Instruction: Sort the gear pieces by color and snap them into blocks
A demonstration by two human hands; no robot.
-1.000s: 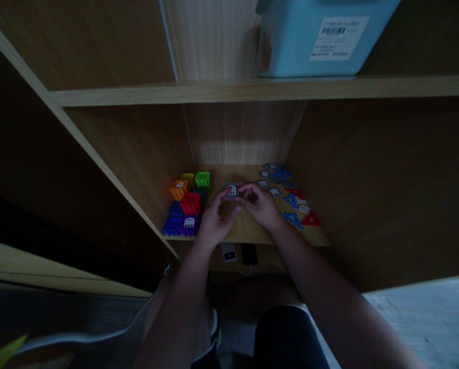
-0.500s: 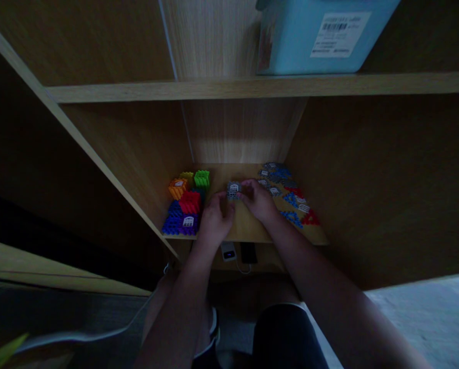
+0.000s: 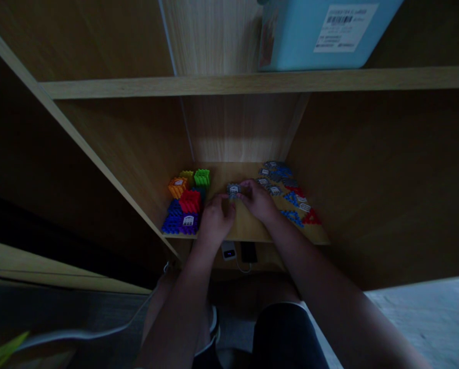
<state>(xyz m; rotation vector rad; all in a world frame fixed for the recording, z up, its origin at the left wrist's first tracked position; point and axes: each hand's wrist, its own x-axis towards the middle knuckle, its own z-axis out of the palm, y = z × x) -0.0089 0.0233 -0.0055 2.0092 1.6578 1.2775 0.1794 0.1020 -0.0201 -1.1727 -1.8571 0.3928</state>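
Between my two hands, just above the middle of the shelf board, is a small grey interlocking building piece [image 3: 234, 191] with a white window on it. My right hand [image 3: 257, 201] pinches its right side between thumb and fingers. The fingertips of my left hand [image 3: 216, 216] are at its left edge, with the thumb below. To the left stand toothed blocks: an orange one [image 3: 177, 187], a green one [image 3: 202, 178], a red one [image 3: 190, 201] and a purple one [image 3: 188, 222] with a white window. Flat blue tiles [image 3: 292, 218] and grey window tiles [image 3: 274, 190] lie to the right.
Red triangular tiles [image 3: 311, 217] lie near the right wall. A light-blue bin [image 3: 291, 41] with a label stands on the upper shelf [image 3: 221, 84], above my hands. Under the board are a white device [image 3: 228, 250] with a lit display and a dark one [image 3: 248, 252] by a cable.
The grey piece has tilted slightly in my fingers. Both hands stay in nearly the same place, and the view has shifted a little.
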